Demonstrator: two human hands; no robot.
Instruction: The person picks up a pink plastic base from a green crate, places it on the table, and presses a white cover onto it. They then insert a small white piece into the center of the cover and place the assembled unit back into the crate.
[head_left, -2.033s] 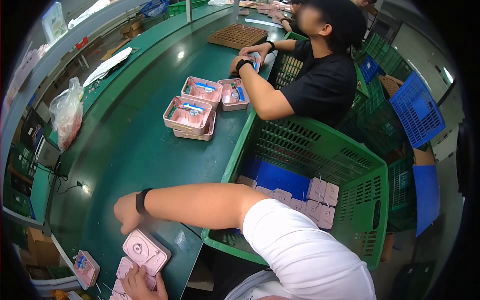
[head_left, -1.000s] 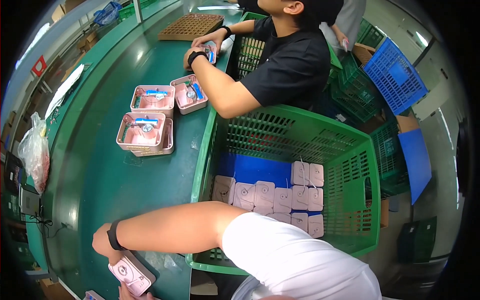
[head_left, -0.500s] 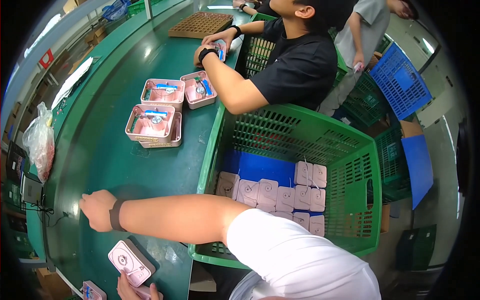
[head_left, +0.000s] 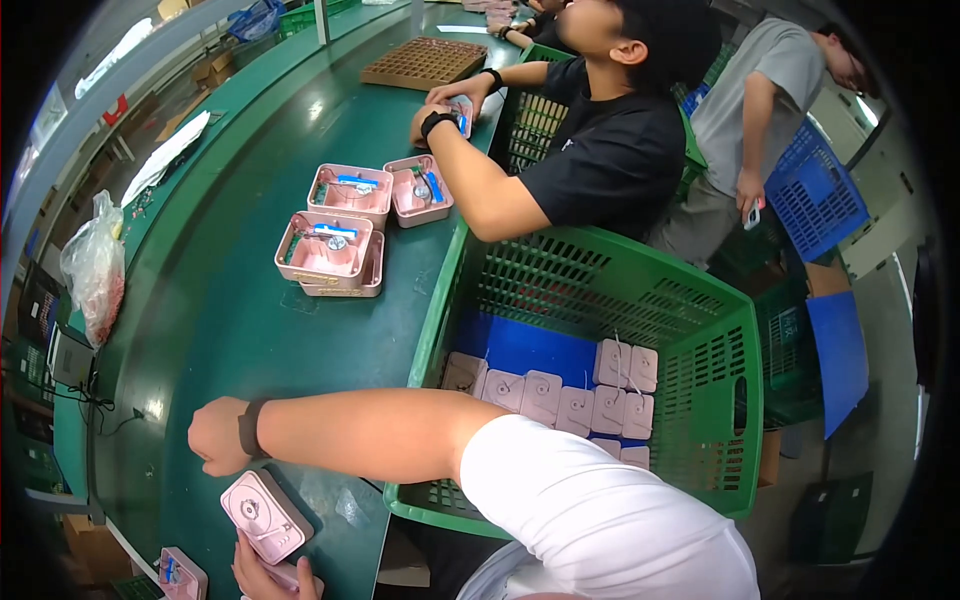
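Observation:
My right hand, a dark band on its wrist, is closed above the green work surface. Whatever its curled fingers may hold is hidden from view. Just nearer lies a pale pink plastic case with a round central part and a thin wire on its face. My left hand comes in at the bottom edge, fingers and thumb around another pink case, mostly covered. Its fingertips reach the lower edge of the first case. An open pink case with blue and green parts inside sits at the lower left.
Several open pink cases with blue cells stand farther up the green table, some stacked. A green crate at right holds rows of pink cases. Beyond it a co-worker handles a case, near a brown divided tray.
The view has shifted slightly, moving the scene rightward. My right hand has come nearer to the pink case below it. A standing person at the back right now shows more fully.

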